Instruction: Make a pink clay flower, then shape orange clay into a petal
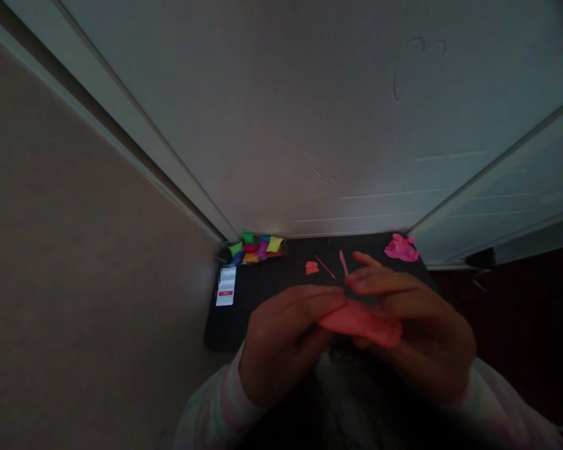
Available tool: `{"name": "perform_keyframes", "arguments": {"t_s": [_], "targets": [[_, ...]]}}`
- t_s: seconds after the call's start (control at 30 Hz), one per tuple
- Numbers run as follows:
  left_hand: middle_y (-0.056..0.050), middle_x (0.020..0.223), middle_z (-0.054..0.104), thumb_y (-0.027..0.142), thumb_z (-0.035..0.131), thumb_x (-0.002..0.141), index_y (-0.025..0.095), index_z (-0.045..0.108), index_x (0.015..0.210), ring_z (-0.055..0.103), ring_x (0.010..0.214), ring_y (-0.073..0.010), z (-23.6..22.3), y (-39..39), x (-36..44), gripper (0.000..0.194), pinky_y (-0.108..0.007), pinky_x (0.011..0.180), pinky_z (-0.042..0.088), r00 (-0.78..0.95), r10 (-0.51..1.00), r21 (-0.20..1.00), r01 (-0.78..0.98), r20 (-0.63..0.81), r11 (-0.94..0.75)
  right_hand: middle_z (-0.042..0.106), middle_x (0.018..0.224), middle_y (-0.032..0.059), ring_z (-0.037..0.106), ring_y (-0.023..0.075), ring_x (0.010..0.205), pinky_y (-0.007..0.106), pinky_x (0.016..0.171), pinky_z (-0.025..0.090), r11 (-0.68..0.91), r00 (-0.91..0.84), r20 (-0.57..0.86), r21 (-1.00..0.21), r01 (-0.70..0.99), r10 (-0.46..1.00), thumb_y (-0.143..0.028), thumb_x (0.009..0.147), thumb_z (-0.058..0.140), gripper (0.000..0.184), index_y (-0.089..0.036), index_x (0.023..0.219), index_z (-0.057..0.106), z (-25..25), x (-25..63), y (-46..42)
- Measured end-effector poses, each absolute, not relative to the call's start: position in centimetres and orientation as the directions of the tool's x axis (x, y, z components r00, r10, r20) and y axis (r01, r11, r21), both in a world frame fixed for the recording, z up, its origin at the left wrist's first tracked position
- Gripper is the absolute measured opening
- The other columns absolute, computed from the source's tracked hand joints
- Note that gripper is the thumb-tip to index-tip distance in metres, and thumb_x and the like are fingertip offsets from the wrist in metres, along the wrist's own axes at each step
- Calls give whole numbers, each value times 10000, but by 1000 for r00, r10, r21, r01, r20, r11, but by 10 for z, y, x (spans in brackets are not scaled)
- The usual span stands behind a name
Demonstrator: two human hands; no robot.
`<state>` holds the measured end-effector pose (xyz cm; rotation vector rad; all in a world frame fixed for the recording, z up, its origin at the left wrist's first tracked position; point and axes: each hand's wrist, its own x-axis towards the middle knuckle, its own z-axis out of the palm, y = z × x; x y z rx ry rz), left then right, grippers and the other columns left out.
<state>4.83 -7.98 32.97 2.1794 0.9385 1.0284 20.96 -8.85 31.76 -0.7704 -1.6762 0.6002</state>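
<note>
A flattened piece of coral-pink modelling clay (363, 323) is held in the air between both hands, above the near side of a dark table. My left hand (288, 337) pinches its left end between thumb and fingers. My right hand (417, 325) grips the other end, fingers curved over the top and partly blurred. Beyond the hands, a small lump of the same coral clay (311, 267) lies on the table. Next to it are a thin pink stick (325, 267) and a pink modelling tool (343, 262), its lower end close behind my right fingers.
The dark table (263, 294) stands against a white panelled door (263, 125). Several colourful clay packets (256, 248) lie at its back left, above a phone with a lit screen (226, 285). A bright pink clay mass (402, 247) sits at the back right corner. A wall (98, 281) rises at left.
</note>
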Motion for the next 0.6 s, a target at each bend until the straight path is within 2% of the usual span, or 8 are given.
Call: {"name": "perform_keyframes", "arguments": {"t_s": [0.07, 0.2, 0.3, 0.4, 0.5, 0.6], "targets": [[-52, 901, 617, 106, 518, 695, 151, 557, 924, 560, 834, -118, 330, -81, 48, 237, -205, 721, 462, 468, 768, 690, 374, 436, -620, 606, 885, 14, 539, 178, 887, 472, 937, 299, 680, -215, 645, -698, 225, 733, -122, 616, 628, 324, -218, 910, 530, 321, 210, -88], [-44, 863, 620, 95, 517, 691, 147, 562, 908, 561, 815, -108, 333, -83, 49, 228, -195, 714, 465, 460, 754, 660, 384, 469, -646, 632, 737, -21, 564, 159, 812, 466, 940, 297, 745, -246, 705, -606, 277, 665, -87, 649, 589, 179, -220, 766, 559, 324, 210, -90], [-40, 836, 621, 88, 529, 677, 142, 555, 912, 563, 786, -102, 334, -83, 49, 242, -194, 705, 469, 451, 756, 665, 379, 475, -644, 616, 729, -63, 564, 143, 795, 438, 945, 312, 712, -153, 704, -636, 299, 693, -62, 600, 622, 247, -263, 704, 524, 321, 209, -92], [-42, 840, 618, 74, 537, 666, 138, 557, 908, 559, 795, -103, 335, -84, 49, 251, -196, 713, 466, 449, 756, 663, 380, 477, -645, 600, 852, -40, 559, 165, 833, 458, 919, 339, 672, -83, 678, -690, 270, 730, -139, 571, 665, 308, -283, 789, 500, 320, 209, -91], [-41, 839, 617, 91, 534, 676, 148, 564, 897, 557, 783, -99, 336, -84, 49, 230, -192, 696, 468, 458, 756, 655, 396, 467, -644, 595, 939, -2, 542, 184, 897, 477, 923, 318, 692, -205, 664, -657, 298, 719, -178, 622, 629, 307, -266, 892, 512, 322, 210, -88], [-38, 821, 614, 102, 541, 676, 148, 571, 869, 554, 769, -95, 337, -84, 50, 201, -188, 683, 467, 464, 759, 654, 403, 457, -640, 619, 838, -29, 541, 169, 886, 480, 938, 293, 733, -281, 678, -610, 300, 679, -112, 650, 586, 219, -257, 811, 550, 322, 211, -88]]}}
